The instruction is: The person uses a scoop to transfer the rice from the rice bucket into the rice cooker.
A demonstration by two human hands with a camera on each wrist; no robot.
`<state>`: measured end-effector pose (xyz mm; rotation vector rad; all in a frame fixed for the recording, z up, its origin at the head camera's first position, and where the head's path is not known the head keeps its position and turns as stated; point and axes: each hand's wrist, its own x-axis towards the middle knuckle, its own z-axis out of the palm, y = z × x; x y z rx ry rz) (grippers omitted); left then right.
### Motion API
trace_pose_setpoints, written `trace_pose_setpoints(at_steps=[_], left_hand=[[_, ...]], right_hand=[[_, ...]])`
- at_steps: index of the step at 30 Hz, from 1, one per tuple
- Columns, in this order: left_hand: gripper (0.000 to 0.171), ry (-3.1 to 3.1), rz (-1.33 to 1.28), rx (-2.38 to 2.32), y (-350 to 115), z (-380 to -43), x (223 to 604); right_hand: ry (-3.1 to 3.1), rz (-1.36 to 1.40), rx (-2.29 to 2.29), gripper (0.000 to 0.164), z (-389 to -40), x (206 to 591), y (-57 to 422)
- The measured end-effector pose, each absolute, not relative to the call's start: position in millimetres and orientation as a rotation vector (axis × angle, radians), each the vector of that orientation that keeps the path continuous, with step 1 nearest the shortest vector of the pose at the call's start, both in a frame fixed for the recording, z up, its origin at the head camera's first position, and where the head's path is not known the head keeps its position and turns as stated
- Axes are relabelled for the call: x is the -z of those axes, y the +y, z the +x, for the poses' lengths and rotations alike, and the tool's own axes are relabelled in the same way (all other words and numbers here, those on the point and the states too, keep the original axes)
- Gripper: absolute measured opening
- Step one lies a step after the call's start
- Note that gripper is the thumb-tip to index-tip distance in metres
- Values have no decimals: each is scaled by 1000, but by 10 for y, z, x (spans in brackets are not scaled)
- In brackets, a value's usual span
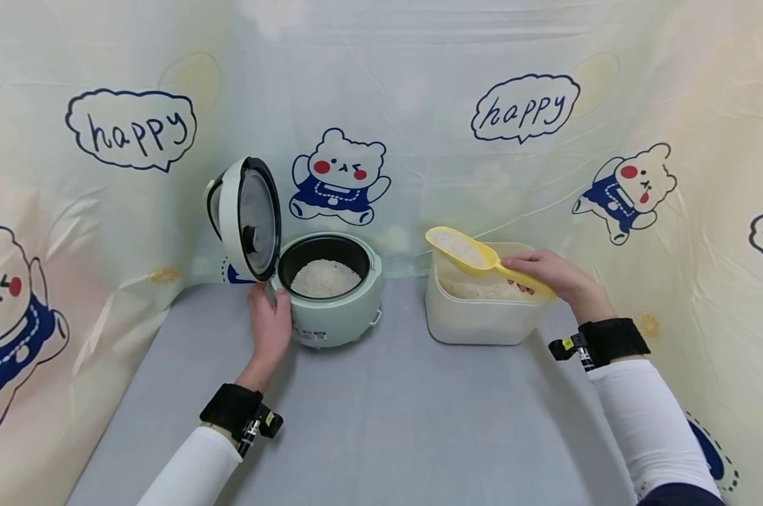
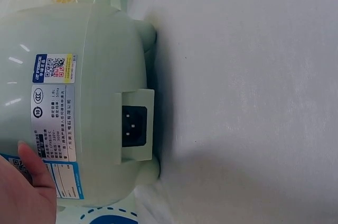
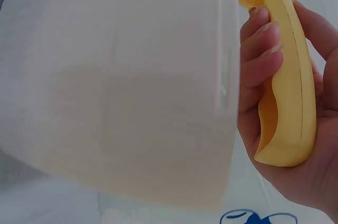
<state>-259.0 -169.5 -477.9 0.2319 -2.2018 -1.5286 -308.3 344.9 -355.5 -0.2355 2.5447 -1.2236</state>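
My right hand [image 1: 549, 273] grips the handle of a yellow scoop [image 3: 293, 76], with fingers and thumb wrapped around it. White rice [image 1: 459, 247] fills the scoop's bowl, which is held over a translucent white bin [image 1: 483, 323] with more rice inside. At the left stands a pale green rice cooker [image 1: 337, 323], its lid [image 1: 255, 218] raised. White rice [image 1: 326, 279] lies in its dark inner pot. My left hand [image 1: 269, 320] rests against the cooker's left side below the lid; in the left wrist view its thumb [image 2: 37, 168] lies along the labels, other fingers mostly hidden.
A grey cloth [image 1: 388, 414] covers the table. Behind it hangs a pale curtain [image 1: 419, 105] printed with bears and "happy" bubbles. The cooker's power socket [image 2: 134, 126] faces left with no cord in it. Black straps with small cameras sit on both wrists.
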Motion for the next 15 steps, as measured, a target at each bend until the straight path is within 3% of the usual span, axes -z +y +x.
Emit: trace_pose_setpoints(at_steps=[15], left_hand=[[56, -2204, 230, 1544, -1683, -2566, 4760]], right_hand=[[2490, -376, 1128, 46, -3253, 3337, 2827]])
